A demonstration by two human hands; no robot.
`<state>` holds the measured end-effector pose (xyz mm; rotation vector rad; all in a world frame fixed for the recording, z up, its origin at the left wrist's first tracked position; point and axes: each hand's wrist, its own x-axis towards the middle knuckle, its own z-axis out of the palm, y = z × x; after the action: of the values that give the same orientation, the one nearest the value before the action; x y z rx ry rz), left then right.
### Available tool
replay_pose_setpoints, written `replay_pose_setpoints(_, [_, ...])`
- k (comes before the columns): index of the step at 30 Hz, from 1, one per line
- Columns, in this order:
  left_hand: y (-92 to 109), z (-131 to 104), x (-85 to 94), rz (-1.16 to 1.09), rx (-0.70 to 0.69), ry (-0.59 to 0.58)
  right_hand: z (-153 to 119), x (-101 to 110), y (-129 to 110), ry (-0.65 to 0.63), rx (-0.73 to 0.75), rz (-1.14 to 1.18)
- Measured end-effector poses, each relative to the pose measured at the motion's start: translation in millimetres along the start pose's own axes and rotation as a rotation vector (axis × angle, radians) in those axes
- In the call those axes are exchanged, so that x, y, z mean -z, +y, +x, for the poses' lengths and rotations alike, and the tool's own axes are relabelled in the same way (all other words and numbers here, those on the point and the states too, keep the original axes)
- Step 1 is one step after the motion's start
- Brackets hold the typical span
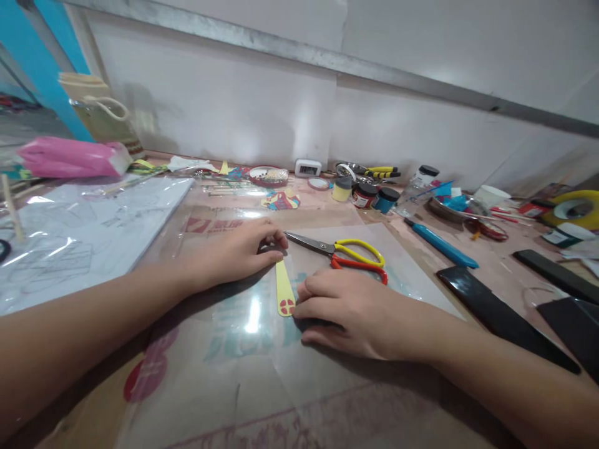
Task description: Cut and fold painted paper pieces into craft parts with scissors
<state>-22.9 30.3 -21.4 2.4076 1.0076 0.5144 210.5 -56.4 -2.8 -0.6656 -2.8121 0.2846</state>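
Observation:
A narrow yellow strip [284, 285] with a red four-part pattern at its wide rounded end lies on clear film over the work surface. At the strip's narrow far end, my left hand [246, 249] is closed, thumb and forefinger bent together over the tip. My right hand [355, 308] rests palm down with fingers loosely apart; one fingertip touches the right edge of the patterned end. Just beyond my right hand lie scissors [322, 246] with one yellow and one red handle, their blades pointing toward my left fingers.
Paint jars [364, 196] stand at the back, near a small white digital display [307, 167]. On the right lie a blue utility knife [444, 245] and a long black object [496, 312]. Film-covered drawing sheets [140, 215] and a pink packet [72, 158] are on the left.

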Motion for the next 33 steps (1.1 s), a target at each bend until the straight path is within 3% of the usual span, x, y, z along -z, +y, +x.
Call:
replay_pose_setpoints(3, [-1,0,-0.6,-0.018,-0.012,0.016,0,-10,3,0.160,-0.016,0.012])
replay_pose_setpoints(5, [-1,1,-0.7,-0.015,-0.029,0.020,1,-15,4,0.253,-0.158,0.143])
replay_pose_setpoints(8, [-1,1,-0.7,-0.042,-0.040,0.001,6,-15,3,0.355,-0.463,0.535])
replay_pose_setpoints(10, [0,0,0.2,-0.124,0.005,-0.019,8,-13,4,0.409,-0.588,0.829])
replay_pose_setpoints(12, [2,-2,3.0,-0.222,0.072,0.034,10,-12,6,0.445,-0.637,1.045])
replay_pose_setpoints(14, [8,-6,8.2,-0.265,0.079,0.167,11,-11,8,0.478,-0.660,1.161])
replay_pose_setpoints(16, [19,-10,14.7,-0.227,-0.020,0.250,11,-11,11,0.498,-0.674,1.217])
replay_pose_setpoints(19, [38,-16,21.4,-0.060,-0.192,0.176,11,-11,11,0.494,-0.675,1.232])
replay_pose_setpoints(24, [51,-19,20.6,0.129,-0.287,0.155,10,-11,6,0.581,-0.657,1.256])
replay_pose_setpoints(27, [45,-20,21.2,0.291,-0.406,0.308,7,-12,4,0.659,-0.578,1.301])
replay_pose_setpoints(30, [37,-24,21.1,0.589,-0.694,0.491,5,-14,6,0.718,-0.519,1.368])
replay_pose_setpoints(33, [31,-30,14.3,0.662,-0.879,0.520,6,-16,9,0.641,-0.553,1.421])
